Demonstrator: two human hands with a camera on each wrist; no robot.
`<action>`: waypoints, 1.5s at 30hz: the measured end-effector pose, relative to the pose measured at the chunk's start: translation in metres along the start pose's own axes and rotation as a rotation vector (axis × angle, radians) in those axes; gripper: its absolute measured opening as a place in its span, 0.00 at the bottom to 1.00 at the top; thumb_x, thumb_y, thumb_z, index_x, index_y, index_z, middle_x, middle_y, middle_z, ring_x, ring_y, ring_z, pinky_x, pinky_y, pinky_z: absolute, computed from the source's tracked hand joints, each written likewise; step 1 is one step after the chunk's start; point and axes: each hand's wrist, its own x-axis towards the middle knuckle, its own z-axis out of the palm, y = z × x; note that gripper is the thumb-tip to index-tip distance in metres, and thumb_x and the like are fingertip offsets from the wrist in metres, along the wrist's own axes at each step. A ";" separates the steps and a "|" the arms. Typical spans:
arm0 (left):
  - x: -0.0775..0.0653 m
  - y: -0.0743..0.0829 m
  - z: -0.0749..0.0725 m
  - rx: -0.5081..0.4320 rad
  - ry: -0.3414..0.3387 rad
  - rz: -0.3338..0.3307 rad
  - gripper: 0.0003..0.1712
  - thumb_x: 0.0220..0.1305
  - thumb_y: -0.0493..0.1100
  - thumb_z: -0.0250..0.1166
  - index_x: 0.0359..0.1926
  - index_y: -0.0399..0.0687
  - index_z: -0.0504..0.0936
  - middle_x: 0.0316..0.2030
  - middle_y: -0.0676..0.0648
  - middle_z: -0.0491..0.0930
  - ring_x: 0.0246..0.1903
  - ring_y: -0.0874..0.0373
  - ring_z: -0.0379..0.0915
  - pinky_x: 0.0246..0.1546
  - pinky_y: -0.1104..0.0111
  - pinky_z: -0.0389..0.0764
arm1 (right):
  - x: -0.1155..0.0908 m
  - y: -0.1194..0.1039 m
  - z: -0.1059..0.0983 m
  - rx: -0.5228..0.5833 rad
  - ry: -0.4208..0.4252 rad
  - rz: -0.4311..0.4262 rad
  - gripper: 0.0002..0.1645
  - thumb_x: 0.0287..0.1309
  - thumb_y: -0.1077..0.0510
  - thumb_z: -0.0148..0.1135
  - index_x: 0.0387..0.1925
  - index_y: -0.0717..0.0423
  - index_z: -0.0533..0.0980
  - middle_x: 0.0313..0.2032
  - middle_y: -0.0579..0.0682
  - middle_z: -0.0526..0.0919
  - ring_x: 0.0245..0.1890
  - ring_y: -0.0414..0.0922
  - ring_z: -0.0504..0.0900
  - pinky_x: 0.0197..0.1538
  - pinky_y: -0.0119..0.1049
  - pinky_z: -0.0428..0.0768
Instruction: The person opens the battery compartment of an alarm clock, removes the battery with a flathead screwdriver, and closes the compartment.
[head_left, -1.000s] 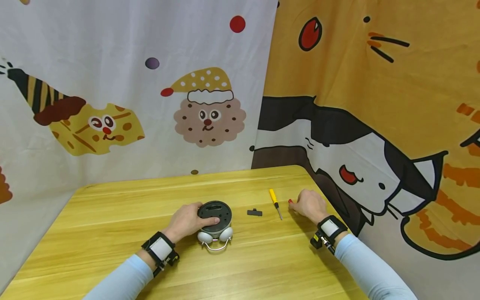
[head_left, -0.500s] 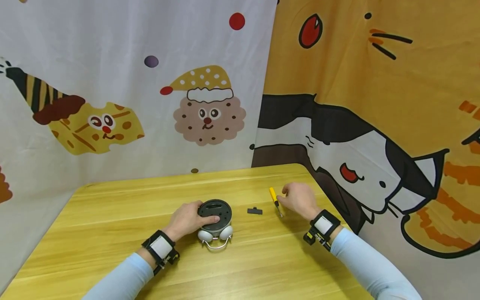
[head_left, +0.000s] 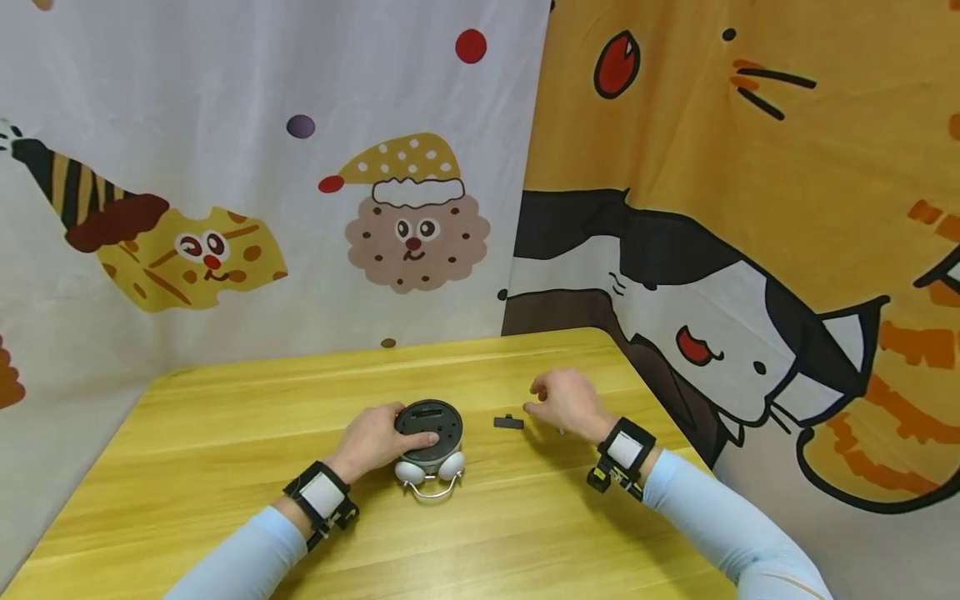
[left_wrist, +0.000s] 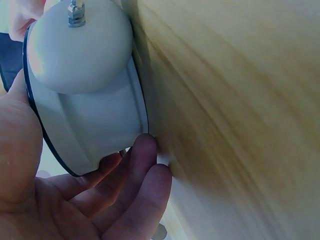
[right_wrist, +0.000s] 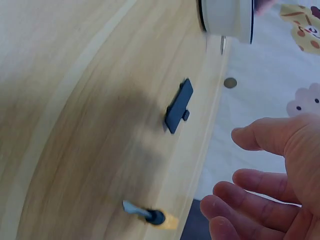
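A twin-bell alarm clock (head_left: 444, 419) lies face down, its black back up and its bells and handle toward me. My left hand (head_left: 367, 443) grips it from the left, thumb across the back and fingers curled round the pale side of the clock (left_wrist: 100, 122) in the left wrist view. My right hand (head_left: 566, 404) hovers with relaxed fingers and holds nothing. To its left lies a small black battery cover (head_left: 508, 423) with a tab. Beneath this hand, mostly hidden in the head view, is a yellow-handled screwdriver (right_wrist: 156, 217), plain in the right wrist view.
All of this rests on a wood-grain table (head_left: 262, 467). Cartoon-printed curtains (head_left: 247, 100) hang close behind its back and right edges. Each wrist wears a black strap with a camera.
My right hand has moved left from the table's right side, passing over the screwdriver toward the battery cover. Something red at its fingertips a second ago no longer shows. My left hand stays put.
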 end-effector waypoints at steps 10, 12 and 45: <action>-0.003 -0.001 0.003 0.001 0.000 -0.014 0.48 0.57 0.78 0.80 0.58 0.41 0.88 0.44 0.42 0.93 0.39 0.54 0.86 0.38 0.57 0.84 | 0.004 -0.014 0.019 0.000 -0.122 -0.050 0.21 0.57 0.44 0.87 0.47 0.49 0.93 0.37 0.44 0.95 0.37 0.41 0.89 0.40 0.40 0.86; -0.004 -0.001 0.003 0.000 -0.002 -0.016 0.48 0.57 0.78 0.80 0.58 0.40 0.88 0.44 0.42 0.93 0.38 0.54 0.85 0.38 0.57 0.84 | 0.004 -0.015 0.023 0.007 -0.143 -0.052 0.22 0.56 0.45 0.88 0.48 0.50 0.93 0.38 0.44 0.94 0.37 0.41 0.88 0.41 0.40 0.86; -0.002 0.003 0.000 0.010 -0.007 -0.015 0.50 0.58 0.77 0.80 0.60 0.39 0.87 0.45 0.41 0.92 0.39 0.54 0.86 0.38 0.58 0.83 | 0.014 -0.017 0.036 0.120 -0.216 -0.080 0.11 0.61 0.53 0.86 0.30 0.42 0.88 0.30 0.38 0.88 0.30 0.38 0.80 0.35 0.36 0.77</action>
